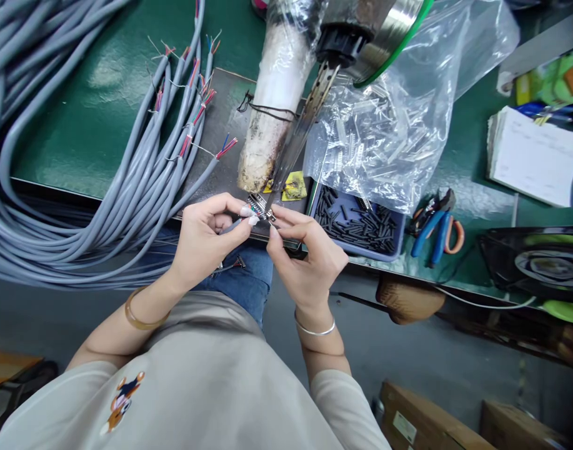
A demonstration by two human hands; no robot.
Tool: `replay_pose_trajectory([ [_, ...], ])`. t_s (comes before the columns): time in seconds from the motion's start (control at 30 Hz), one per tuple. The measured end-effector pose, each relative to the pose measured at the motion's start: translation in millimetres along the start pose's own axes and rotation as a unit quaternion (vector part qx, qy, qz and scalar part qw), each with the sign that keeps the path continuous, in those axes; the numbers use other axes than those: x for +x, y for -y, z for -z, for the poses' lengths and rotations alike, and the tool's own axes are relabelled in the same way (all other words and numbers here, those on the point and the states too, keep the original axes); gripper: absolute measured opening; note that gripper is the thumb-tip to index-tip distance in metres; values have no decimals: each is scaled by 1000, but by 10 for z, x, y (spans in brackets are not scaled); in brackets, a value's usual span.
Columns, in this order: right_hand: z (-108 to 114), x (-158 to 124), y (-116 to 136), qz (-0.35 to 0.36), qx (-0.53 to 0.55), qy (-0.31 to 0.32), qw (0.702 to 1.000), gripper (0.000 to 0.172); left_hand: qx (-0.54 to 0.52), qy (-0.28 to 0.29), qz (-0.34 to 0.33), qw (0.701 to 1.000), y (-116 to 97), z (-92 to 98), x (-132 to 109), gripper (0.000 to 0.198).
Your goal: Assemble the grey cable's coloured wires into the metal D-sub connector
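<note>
In the head view, my left hand (209,240) pinches a small metal multi-pin connector (257,204) between thumb and forefinger. Thin coloured wires show at its edge. Opposite it, my right hand (309,256) has thumb and forefinger closed around a small metal piece (270,215), which touches or nearly touches the connector. Its exact kind is too small to tell. Just above both hands ends the slotted metal shaft (309,115) of what looks like a soldering iron. Beside that shaft hangs a white wrapped tube (279,81) with a scorched mouth.
Grey cables (127,181) with stripped ends fill the left. A blue tray (398,240) holds black sleeves, below a plastic bag (384,137) of clear parts. Solder spool (393,37), pliers (436,234), paper stack (532,156) and a black fan-like device (539,265) stand rightward.
</note>
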State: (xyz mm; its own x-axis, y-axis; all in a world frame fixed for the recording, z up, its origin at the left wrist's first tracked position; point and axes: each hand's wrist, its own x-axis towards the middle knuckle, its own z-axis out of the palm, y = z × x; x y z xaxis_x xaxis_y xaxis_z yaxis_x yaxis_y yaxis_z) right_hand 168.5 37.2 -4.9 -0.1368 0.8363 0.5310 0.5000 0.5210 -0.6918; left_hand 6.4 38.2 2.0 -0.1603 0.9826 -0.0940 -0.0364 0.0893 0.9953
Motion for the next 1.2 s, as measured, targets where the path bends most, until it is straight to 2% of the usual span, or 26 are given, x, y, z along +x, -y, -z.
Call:
replay_pose_trajectory([
  [0.23, -7, -18, -10, -3, 6, -4, 1000, 13, 8, -3, -8, 1000, -20, -14, -17, 15],
  [0.43, -21, 3, -43, 24, -15, -4, 1000, 12, -1, -3, -8, 1000, 34, -10, -15, 13],
  [0.57, -40, 36, -67, 40, -20, -16, 999, 12, -5, -14, -29, 999, 61, -18, 0, 11],
  [0.83, -46, 97, -61, 77, -41, -35, 996, 15, 6, -13, -78, 997, -45, -36, 42, 9],
  [1.07, -38, 40, -73, 77, -52, -13, 996, 18, 16, 6, -62, 998, 61, -12, -7, 5],
  [1.2, -27, 25, -83, 91, -62, -8, 994, 18, 32, 4, -79, 996, 99, -18, -31, 4],
])
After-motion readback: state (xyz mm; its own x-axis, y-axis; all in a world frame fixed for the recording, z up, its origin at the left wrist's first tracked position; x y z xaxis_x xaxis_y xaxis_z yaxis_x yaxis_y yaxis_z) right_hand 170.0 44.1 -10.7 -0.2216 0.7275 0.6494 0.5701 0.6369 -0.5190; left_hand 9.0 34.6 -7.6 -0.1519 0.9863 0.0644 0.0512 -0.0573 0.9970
